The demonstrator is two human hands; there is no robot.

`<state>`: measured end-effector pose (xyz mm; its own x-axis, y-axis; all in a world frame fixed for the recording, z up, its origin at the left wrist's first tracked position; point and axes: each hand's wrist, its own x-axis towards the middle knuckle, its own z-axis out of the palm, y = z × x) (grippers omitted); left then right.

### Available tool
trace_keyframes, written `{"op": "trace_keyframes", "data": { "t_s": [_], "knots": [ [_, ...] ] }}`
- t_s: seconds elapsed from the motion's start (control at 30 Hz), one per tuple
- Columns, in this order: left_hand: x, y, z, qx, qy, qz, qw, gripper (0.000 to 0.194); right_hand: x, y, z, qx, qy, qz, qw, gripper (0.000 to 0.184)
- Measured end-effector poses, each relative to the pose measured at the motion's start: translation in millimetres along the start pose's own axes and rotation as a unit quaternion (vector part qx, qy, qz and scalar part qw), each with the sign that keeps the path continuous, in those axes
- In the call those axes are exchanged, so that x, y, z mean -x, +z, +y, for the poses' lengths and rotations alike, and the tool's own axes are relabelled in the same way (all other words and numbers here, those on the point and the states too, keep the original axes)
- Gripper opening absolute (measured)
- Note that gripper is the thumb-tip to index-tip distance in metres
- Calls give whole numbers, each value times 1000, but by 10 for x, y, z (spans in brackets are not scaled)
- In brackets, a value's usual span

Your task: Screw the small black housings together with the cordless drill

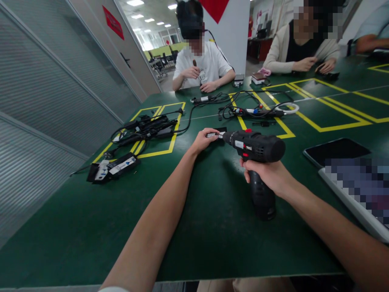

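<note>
My right hand (267,172) is wrapped round the grip of a black cordless drill (257,148) with red buttons, held level above the green table (212,227), its nose pointing left. My left hand (203,140) pinches a small metal bit (212,134) at the drill's chuck. A small black flat piece (221,129) lies on the table right behind the fingers.
A pile of black adapters and cables (146,129) lies in a yellow-taped box at left, an opened black device (114,167) nearer me. More cables and tools (255,111) lie mid-table. A dark tablet (336,151) rests at right. Two people sit across the table.
</note>
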<state>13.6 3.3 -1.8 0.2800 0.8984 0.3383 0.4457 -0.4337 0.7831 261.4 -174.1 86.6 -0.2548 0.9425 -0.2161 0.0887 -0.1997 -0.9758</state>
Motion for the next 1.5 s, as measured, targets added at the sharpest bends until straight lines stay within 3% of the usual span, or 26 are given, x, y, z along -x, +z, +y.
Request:
{"op": "trace_keyframes", "data": {
  "t_s": [1.5],
  "knots": [
    [-20, -8, 31, -10, -3, -8, 1000, 29, -7, 18, -7, -2, -1, 6, 1000, 7]
  ]
}}
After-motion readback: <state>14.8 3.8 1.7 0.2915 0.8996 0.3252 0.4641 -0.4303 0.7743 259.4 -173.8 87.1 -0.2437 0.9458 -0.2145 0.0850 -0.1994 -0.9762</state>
